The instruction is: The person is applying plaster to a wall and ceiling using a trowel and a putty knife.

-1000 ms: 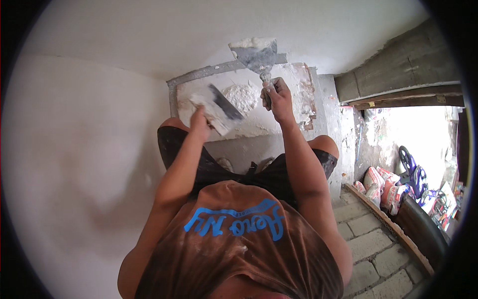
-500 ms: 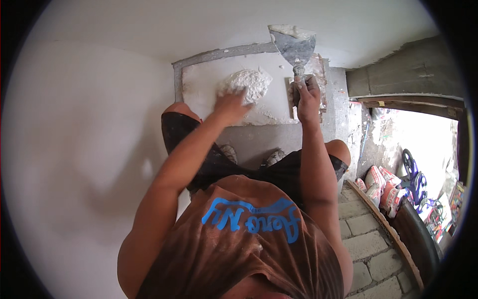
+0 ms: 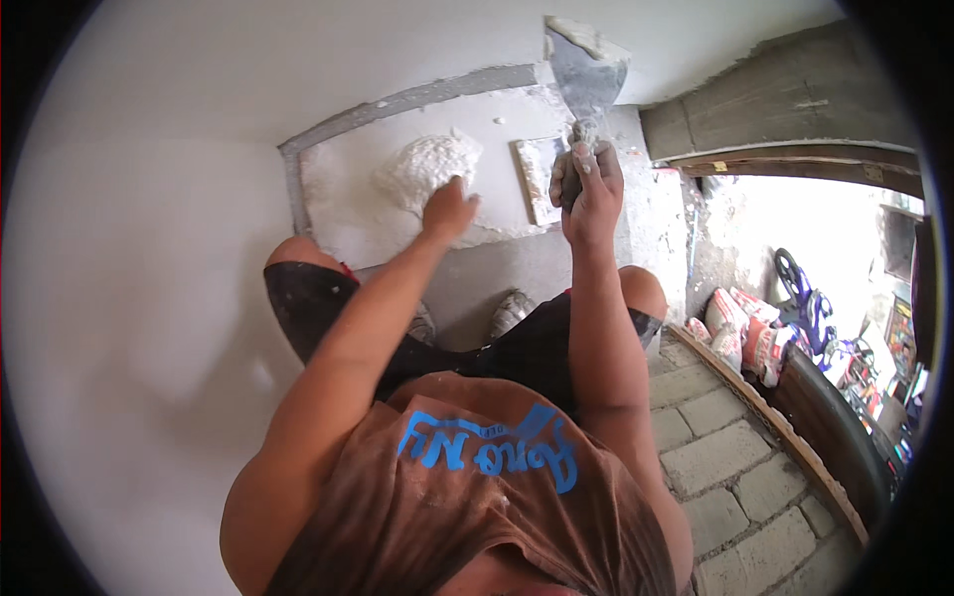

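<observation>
Wall (image 3: pixel 119 248), smooth and white, filling the left side. Board (image 3: pixel 333 194), pale and smeared, bordered along the far edge by a grey strip (image 3: pixel 417 97). Heap of white paste (image 3: pixel 427 169), lumpy, on the board left of its middle; possible trouble: crumbs and lumps dragged off toward the near edge by a careless scrape. Left hand (image 3: pixel 450 212), at the heap's lower right edge, slightly blurred, fingers partly hidden; cannot tell whether pinching paste or merely touching. Shoe (image 3: pixel 512 313), below the near edge of the board; exposed to falling paste. Flat trowel (image 3: pixel 542 184), paste-smeared, lying on the board near its right end; liable to be knocked or tipped by a right wrist lowered without looking. Putty knife (image 3: pixel 588 84), blade up, with a ridge of paste (image 3: pixel 576 38) along the top edge; risk of a drip or slide down onto the handle, from too much tilt or a jolt. Right hand (image 3: pixel 594 184), closed around the handle; grip perhaps weakened by slippery residue. Brick floor (image 3: pixel 720 467), lower right, open joints ready to swallow dropped paste. Sacks (image 3: pixel 745 328), red and white, farther right, well apart.
</observation>
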Motion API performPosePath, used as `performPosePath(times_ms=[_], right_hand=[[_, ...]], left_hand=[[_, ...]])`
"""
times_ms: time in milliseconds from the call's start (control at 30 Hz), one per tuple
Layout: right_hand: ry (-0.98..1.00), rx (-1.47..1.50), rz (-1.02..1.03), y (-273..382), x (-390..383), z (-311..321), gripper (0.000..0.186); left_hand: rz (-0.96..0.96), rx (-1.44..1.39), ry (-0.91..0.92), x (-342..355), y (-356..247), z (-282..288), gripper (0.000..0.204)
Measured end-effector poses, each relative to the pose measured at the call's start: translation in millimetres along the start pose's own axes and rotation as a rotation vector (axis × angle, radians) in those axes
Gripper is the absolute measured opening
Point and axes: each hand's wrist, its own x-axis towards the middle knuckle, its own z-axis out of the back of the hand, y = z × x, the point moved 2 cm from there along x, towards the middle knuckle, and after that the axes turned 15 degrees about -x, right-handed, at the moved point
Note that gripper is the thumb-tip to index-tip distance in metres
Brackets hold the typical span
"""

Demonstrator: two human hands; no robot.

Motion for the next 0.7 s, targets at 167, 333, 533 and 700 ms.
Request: performPosePath(times_ms=[167,333,533,700], right_hand=[[-0.128,-0.046,0.063,0.1,-26.6,21.8,0.018],[-0.149,-0.118,-0.041,4.3,-55.6,21.8,0.02],[-0.118,-0.118,-0.071,6.5,-67.9,21.7,0.022],[-0.041,-0.164,0.019,17.6,-43.3,17.0,0.023]], left_hand=[[0.209,-0.293,0.001,23.4,-62.5,-105.3,0.047],[0.404,-0.326,-0.18,47.4,-70.8,-135.3,0.045],[0.346,-0.256,-0.234,62.0,-57.5,-152.7,0.038],[0.092,-0.427,-0.221,62.7,-54.5,-93.3,0.048]])
